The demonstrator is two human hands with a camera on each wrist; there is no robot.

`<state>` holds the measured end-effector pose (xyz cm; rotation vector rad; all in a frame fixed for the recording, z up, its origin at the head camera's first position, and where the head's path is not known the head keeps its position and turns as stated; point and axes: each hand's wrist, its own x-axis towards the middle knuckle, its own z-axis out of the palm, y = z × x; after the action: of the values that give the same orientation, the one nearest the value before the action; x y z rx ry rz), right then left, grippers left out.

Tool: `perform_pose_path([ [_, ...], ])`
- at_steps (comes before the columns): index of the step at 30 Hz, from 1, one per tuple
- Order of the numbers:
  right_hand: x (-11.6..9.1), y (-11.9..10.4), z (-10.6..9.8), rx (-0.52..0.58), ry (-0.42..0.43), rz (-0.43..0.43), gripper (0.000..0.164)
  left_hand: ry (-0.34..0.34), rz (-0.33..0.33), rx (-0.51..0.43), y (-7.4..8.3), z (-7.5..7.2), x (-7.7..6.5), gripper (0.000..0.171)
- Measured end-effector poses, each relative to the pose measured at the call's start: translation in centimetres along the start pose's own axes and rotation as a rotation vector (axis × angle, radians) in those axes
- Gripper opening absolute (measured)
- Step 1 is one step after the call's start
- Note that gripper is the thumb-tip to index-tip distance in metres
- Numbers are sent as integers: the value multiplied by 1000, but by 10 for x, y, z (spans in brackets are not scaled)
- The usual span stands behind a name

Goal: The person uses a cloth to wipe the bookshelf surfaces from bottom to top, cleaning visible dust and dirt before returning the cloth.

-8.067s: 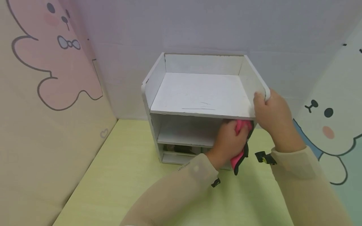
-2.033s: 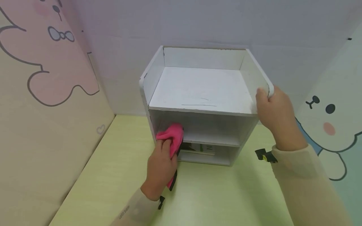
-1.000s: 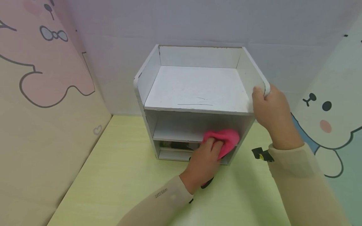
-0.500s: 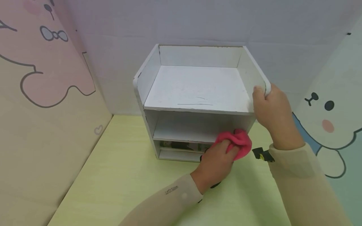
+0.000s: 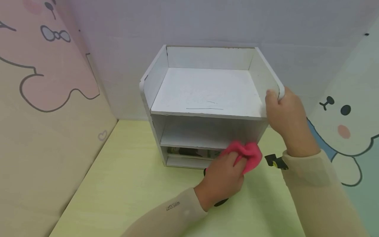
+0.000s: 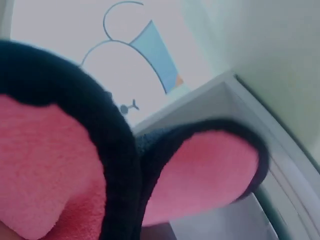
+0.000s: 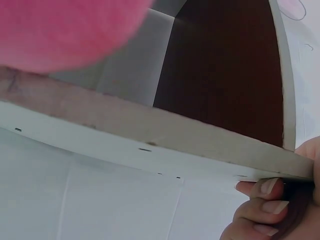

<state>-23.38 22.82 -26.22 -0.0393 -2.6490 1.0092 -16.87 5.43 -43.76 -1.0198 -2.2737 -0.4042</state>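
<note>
A small white shelf unit [image 5: 204, 90] with chipped edges stands on the table. My left hand [image 5: 223, 176] grips a bunched pink cloth [image 5: 251, 156] with black edging, held at the right front of the unit by the middle and lower levels. In the left wrist view the cloth [image 6: 210, 170] fills much of the picture and hides the fingers. My right hand [image 5: 285, 113] holds the upper right side panel at its front corner, thumb inside. In the right wrist view the curled fingers [image 7: 265, 205] lie against the panel's outer face [image 7: 150, 155].
Printed items, perhaps books or magazines [image 5: 189, 152], lie in the lower compartment. The pale yellow-green table [image 5: 127, 184] extends around the unit. A grey-white wall [image 5: 207, 23] stands behind it, with cartoon-printed panels [image 5: 56, 92] on the left and right.
My left hand with the cloth has moved from the unit's left side to its right, then slightly lower over the last half second. My right hand has kept its hold on the panel.
</note>
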Motion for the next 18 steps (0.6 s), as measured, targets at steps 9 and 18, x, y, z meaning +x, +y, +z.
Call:
perform_pose_path([
  [9,1,-2,-1,6,-3,0,72,-285,-208,-21,-1,14,-25,13],
  [18,0,0,-1,10,0,1,73,-267,-777,-752,-31,36,-31,24],
])
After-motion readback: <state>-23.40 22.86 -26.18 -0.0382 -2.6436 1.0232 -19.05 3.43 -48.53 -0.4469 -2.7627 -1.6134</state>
